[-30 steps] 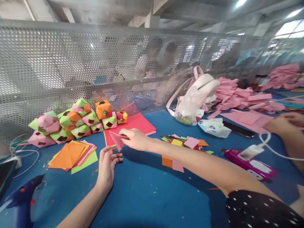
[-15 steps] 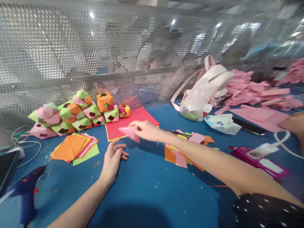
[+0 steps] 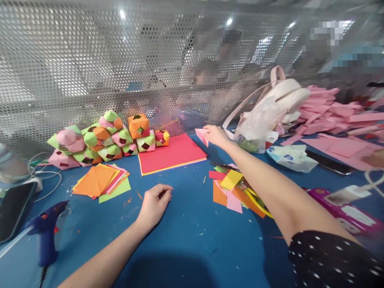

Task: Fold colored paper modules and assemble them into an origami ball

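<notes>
My right hand [image 3: 215,135] reaches far across the blue table [image 3: 186,244] and pinches a small folded pink paper piece [image 3: 201,135] just right of the red paper stack [image 3: 171,154]. My left hand [image 3: 154,203] rests on the table below that stack, fingers loosely curled, with nothing in it. Loose coloured paper pieces [image 3: 232,188] lie under my right forearm.
Folded paper cubes [image 3: 105,140] are piled at the back left against a perforated metal screen [image 3: 90,68]. Folded orange and green sheets [image 3: 100,182] lie nearby. A blue glue gun [image 3: 45,234], a phone [image 3: 13,210], a pink bag [image 3: 270,110] and pink paper heaps [image 3: 327,116] surround the area.
My right hand has carried the pink piece from the red stack's left front corner up and to the right, past the stack's far right corner. My left hand has curled a little.
</notes>
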{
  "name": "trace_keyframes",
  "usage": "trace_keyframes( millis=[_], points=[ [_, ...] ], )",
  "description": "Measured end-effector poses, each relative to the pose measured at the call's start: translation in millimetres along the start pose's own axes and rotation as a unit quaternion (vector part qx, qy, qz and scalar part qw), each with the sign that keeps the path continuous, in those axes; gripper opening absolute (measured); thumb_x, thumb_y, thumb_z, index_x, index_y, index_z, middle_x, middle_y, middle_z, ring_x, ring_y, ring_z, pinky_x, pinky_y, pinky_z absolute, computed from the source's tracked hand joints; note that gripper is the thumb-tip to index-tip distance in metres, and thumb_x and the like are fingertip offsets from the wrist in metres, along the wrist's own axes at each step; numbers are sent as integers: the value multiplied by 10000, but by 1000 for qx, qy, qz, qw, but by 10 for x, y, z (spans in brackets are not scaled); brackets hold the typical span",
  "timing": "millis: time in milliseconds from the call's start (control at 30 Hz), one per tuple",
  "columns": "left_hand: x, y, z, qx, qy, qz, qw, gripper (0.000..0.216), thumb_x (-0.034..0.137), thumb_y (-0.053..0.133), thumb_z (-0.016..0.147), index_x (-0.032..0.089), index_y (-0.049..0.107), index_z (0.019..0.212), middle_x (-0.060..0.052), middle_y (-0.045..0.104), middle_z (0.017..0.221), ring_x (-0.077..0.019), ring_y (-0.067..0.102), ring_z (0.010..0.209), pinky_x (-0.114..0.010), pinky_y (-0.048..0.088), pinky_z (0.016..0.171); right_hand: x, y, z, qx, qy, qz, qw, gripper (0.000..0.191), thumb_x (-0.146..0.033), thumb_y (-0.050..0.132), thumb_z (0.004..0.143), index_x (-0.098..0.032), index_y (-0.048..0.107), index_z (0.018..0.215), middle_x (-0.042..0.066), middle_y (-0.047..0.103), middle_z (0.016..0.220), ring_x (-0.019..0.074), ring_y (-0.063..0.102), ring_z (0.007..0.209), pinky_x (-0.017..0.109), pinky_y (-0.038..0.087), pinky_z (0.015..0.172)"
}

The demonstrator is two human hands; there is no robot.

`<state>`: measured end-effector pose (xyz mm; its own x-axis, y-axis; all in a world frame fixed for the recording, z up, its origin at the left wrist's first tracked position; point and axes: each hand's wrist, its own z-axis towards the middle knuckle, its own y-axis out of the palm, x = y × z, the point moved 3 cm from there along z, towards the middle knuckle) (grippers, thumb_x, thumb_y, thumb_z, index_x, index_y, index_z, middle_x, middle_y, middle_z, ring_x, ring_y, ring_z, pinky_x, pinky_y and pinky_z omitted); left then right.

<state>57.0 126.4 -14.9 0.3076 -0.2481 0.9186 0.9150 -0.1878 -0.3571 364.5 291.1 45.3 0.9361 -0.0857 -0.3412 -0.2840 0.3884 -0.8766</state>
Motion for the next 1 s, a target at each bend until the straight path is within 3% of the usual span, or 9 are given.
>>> trace_keyframes(
  millis=[167, 333, 500, 700, 833, 900, 1000],
  points=[
    [65, 14, -23, -5, 25, 50, 998, 186, 224, 494, 796, 175, 671, 820, -29, 658, 720, -150, 608, 676, -250, 466, 634, 14, 99, 53, 6, 16, -18, 1000, 298, -281, 529, 889, -159, 539, 1161, 91, 586, 1123, 212, 588, 971, 410, 492, 819],
    [109, 48, -44, -5, 23, 66, 998, 197, 197, 475, 797, 163, 667, 828, -17, 642, 671, -131, 589, 625, -225, 451, 594, -146, 72, -26, 62, -45, 6, 997, 358, -92, 409, 839, -116, 558, 1163, 161, 625, 1095, 281, 579, 1017, 424, 446, 843],
    [104, 71, -63, -10, 27, 72, 997, 190, 186, 460, 796, 167, 646, 828, 3, 632, 655, -112, 576, 600, -200, 441, 573, -617, 78, -250, 78, -180, 65, 978, 301, -91, 373, 806, -120, 629, 961, 139, 652, 1002, 256, 581, 989, 389, 426, 871],
    [165, 24, -110, 7, 45, 97, 994, 227, 169, 377, 837, 177, 598, 785, 24, 629, 645, -99, 596, 618, -187, 463, 619, -1379, 213, -791, 37, -332, 126, 934, 254, -109, 375, 827, -157, 609, 913, 97, 657, 932, 220, 601, 912, 335, 443, 818],
    [258, -341, 33, 95, 34, 163, 982, 255, 202, 375, 851, 170, 598, 733, 9, 632, 681, -117, 593, 669, -208, 462, 651, -1764, 373, -1188, -17, -390, 136, 910, 247, -138, 375, 881, -153, 582, 1014, 84, 670, 908, 194, 624, 854, 291, 447, 752],
    [268, -684, 160, 168, 12, 211, 963, 243, 211, 380, 858, 163, 608, 790, -18, 643, 770, -145, 596, 764, -244, 465, 711, -1916, 449, -1372, -48, -411, 131, 901, 252, -183, 377, 913, -143, 551, 1091, 73, 670, 826, 186, 629, 765, 279, 449, 681],
    [189, -1278, 323, 261, -37, 283, 922, 181, 193, 459, 848, 149, 609, 938, -75, 632, 999, -199, 563, 991, -326, 435, 881, -2128, 533, -1624, -82, -444, 122, 884, 324, -265, 497, 881, -129, 501, 1176, 113, 648, 969, 205, 612, 860, 301, 456, 726]
  ],
)
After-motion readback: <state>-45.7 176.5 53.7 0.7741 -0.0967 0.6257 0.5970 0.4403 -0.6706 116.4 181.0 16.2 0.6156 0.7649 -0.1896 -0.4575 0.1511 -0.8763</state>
